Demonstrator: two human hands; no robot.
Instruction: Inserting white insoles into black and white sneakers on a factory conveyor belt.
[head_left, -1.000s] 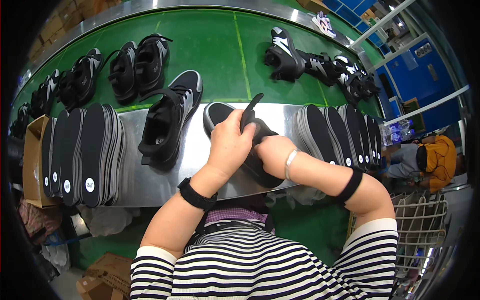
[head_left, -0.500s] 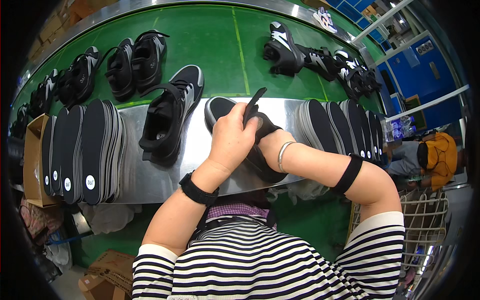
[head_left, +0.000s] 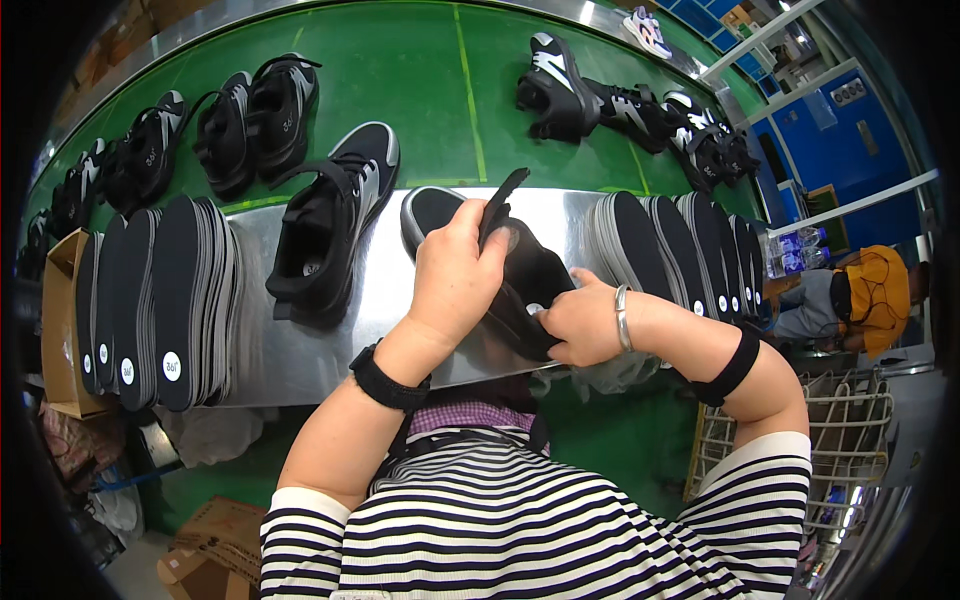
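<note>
A black sneaker [head_left: 535,268] lies on the metal ledge in front of me, its toe pointing away. My left hand [head_left: 452,280] is closed round its tongue and raised strap [head_left: 505,195], pulling them up from the opening. At the heel end, my right hand [head_left: 588,322] has its fingers curled on the collar's rim, some dipping inside. A pale round mark shows on the insole in there, partly covered by the fingers. To the left, a matching sneaker [head_left: 325,235] rests on the ledge with its strap loose and its opening toward me.
Stacks of black insoles [head_left: 180,300] stand at the left by a cardboard box [head_left: 65,330], more insoles [head_left: 630,245] at the right. Several sneakers sit on the green belt [head_left: 420,90] beyond the metal ledge [head_left: 450,372]. At far right are a wire basket [head_left: 850,425] and a seated person [head_left: 875,300].
My right hand has come out of the shoe's opening and back to the heel rim, uncovering the inside. My left hand keeps its hold on the tongue and strap.
</note>
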